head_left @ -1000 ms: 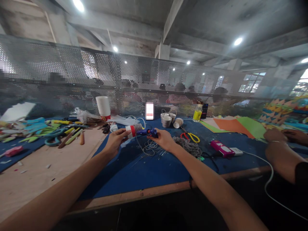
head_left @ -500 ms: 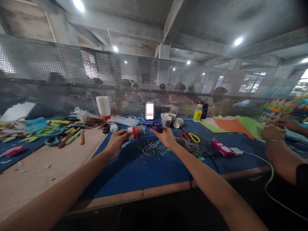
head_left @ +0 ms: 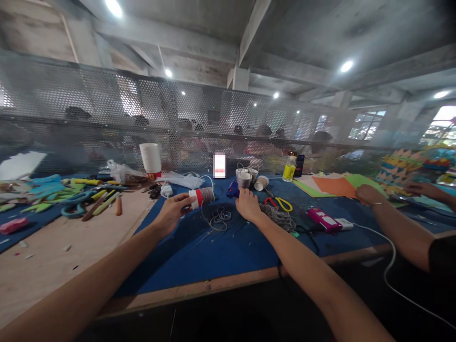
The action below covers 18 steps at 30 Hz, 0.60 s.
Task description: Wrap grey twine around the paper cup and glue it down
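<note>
L hand w/ twine-wrapped cup

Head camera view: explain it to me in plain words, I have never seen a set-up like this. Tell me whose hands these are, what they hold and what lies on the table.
There is no machine here: a person wears one camera on the head, looking forward and down, so the two bare arms reaching in from below are their own. The left hand grips a paper cup wound with grey string. The right hand lies low on the blue mat, close against a blue glue gun; whether it grips it I cannot tell. Between the hands lies a loose coil of string. Further right are yellow-handled scissors, a pink device and coloured paper sheets. A stack of white cups stands behind. The arm at the right edge belongs to another person.
</note>
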### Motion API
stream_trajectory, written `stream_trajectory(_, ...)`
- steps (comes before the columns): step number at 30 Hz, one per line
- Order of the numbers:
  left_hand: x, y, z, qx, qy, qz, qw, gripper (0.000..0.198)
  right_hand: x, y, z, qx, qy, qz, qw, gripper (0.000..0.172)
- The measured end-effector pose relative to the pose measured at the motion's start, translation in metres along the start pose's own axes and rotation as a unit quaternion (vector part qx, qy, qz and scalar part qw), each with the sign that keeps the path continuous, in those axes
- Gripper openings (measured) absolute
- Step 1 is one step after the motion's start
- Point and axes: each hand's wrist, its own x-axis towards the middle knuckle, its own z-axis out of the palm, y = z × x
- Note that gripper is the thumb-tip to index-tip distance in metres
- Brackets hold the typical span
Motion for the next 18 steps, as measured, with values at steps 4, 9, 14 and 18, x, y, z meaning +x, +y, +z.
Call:
stream_trajectory(4,-0.002,0.001,0.002,-0.011,-0.009,-0.001,1.000,0.033,-0.003,0.000,0.005,-0.012,-0.038,-0.005,0.999,0.046)
stream_trajectory(9,-0.004,0.003,0.004,-0.021,-0.012,0.009,1.000,0.035,-0.006,0.000,0.008,-0.013,-0.049,-0.020,0.999,0.043)
stream_trajectory(14,-0.002,0.001,0.002,-0.032,-0.013,0.017,0.999,0.035,-0.006,-0.006,-0.001,0.019,0.023,-0.040,0.999,0.034)
stream_trajectory(18,0.002,-0.003,0.000,-0.034,-0.009,0.028,0.999,0.032,-0.004,-0.020,-0.013,0.249,-0.004,-0.094,0.964,0.023)
